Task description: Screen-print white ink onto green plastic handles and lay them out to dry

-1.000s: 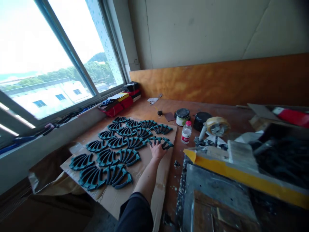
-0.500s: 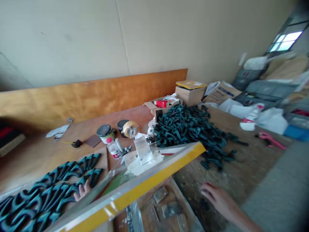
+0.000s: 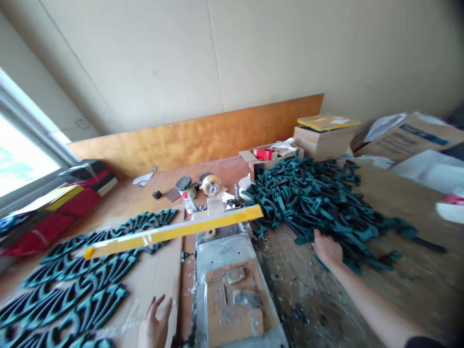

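My right hand [image 3: 327, 250] is at the near edge of a heap of dark green curved handle-like parts [image 3: 300, 198]. Its fingers curl down onto a dark green handle-like part there, and their tips are partly hidden. My left hand [image 3: 155, 324] is raised at the bottom, fingers apart and holding nothing, over a cardboard sheet [image 3: 155, 275]. On that sheet, dark green handles [image 3: 87, 275] lie in neat rows. Between my hands is a metal base with a wooden plate [image 3: 232, 304] bearing small blocks. A yellow-edged screen frame [image 3: 203, 225] stands tilted up above it, seen nearly edge-on.
Behind the frame are a lidded jar [image 3: 185, 186] and a tape roll [image 3: 212, 185]. An open carton [image 3: 266, 157] and a closed box [image 3: 324, 140] stand behind the heap. Red and black boxes [image 3: 79, 193] lie by the window at left. White bags [image 3: 427, 169] are at right.
My right hand has moved forward to the heap of green parts. My left hand has come away from the rows toward the bottom. The screen frame has tilted up, and the view has turned left.
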Available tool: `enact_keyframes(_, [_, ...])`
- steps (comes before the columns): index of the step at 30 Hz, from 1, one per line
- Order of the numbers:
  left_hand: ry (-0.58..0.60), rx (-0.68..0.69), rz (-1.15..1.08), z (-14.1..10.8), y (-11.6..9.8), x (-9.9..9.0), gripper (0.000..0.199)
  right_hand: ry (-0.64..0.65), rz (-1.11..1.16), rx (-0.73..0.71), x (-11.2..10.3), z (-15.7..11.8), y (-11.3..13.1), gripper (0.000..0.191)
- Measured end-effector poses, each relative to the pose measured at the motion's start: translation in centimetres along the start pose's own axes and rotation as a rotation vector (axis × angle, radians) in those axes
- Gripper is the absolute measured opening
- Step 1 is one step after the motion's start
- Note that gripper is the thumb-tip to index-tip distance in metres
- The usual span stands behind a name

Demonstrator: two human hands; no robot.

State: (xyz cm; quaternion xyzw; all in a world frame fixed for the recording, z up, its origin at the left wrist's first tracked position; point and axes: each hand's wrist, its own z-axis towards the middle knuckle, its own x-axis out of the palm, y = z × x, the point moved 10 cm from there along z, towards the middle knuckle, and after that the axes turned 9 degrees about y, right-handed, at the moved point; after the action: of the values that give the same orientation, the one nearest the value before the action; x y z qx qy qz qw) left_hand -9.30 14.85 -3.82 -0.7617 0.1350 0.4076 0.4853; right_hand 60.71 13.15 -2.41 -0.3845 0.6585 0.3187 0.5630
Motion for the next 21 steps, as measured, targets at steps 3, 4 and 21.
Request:
enact_keyframes(3, [0.031, 0.079, -0.225, -2.6, 1.6, 0.1, 0.037, -0.066, 0.031, -0.064, 1.0, -0.1, 0.5, 0.037])
enact_keyframes(4, [0.025, 0.084, -0.253, -3.2, 1.8, -0.1, 0.038, -0.103, 0.071, -0.101, 1.0, -0.5, 1.1, 0.039])
enact_keyframes(21, [0.096, 0.536, -1.022, -5.5, -24.6, -12.2, 0.053, -0.168, 0.109, -1.214, -2.5, -21.2, 30.6, 0.039])
